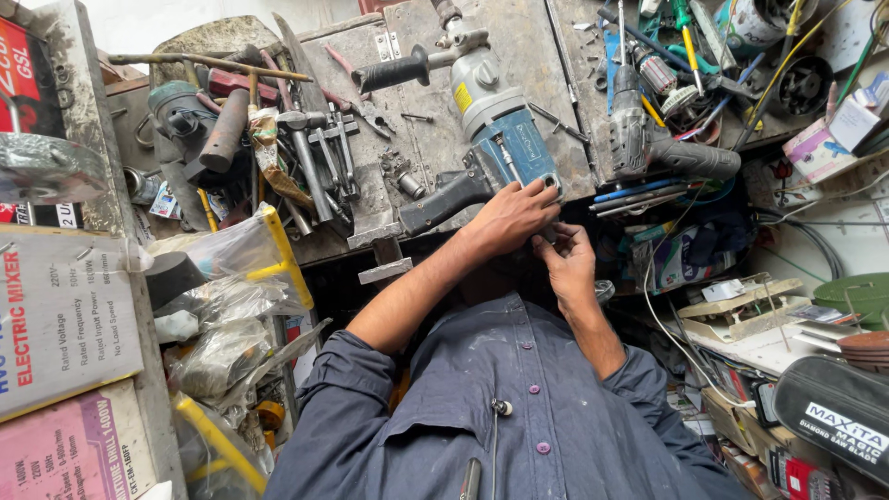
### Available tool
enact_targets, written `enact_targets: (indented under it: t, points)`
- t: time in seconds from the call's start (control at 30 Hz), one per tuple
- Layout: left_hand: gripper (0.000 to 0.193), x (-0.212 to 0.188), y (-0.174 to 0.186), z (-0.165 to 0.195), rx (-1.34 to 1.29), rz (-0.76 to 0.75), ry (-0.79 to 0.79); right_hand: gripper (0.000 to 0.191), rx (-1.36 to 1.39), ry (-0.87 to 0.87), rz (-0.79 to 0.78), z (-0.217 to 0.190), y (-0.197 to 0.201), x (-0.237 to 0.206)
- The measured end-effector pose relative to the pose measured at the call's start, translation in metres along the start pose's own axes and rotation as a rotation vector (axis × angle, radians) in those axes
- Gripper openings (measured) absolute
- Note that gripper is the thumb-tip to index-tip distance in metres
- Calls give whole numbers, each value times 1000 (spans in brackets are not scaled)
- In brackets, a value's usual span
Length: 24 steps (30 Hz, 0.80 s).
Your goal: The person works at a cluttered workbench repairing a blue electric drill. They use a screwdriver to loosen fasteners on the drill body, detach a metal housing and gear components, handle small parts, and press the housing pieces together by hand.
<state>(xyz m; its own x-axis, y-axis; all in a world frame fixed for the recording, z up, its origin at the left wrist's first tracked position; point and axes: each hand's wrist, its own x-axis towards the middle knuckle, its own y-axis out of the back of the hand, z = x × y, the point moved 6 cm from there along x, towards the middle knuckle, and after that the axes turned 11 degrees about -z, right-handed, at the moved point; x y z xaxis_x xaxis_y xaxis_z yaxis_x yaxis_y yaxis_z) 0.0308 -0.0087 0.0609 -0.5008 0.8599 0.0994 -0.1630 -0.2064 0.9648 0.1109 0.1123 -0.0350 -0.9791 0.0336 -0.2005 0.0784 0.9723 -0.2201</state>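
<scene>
Both hands at a blue drill on the counter.
Right hand (567,267) pinches something too small to tell under the drill's (500,139) rear; left hand (511,215) grips that rear end at the counter (528,46) edge; grinder (639,130) beside.

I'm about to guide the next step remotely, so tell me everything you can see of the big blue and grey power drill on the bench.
The drill lies on its side on the worn metal workbench. Its body is blue at the rear and grey metal toward the front, with a black side handle and a dark rear grip. The left hand rests on the blue housing's end; the right hand works just below it.
</scene>
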Motion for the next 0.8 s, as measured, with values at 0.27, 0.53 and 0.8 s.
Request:
enact_targets:
  t: [0.27,0.53,0.8]
  points:
    - [22,-1,1,-6,-17,-34,2,33,155,-218,2,3,1,-1]
    - [25,-4,14,3,17,46,-28,29,-5,-152,-4,8,2,6]
    - [18,-1,15,5,-3,-10,17,27,29,-148,0,-2,0,4]
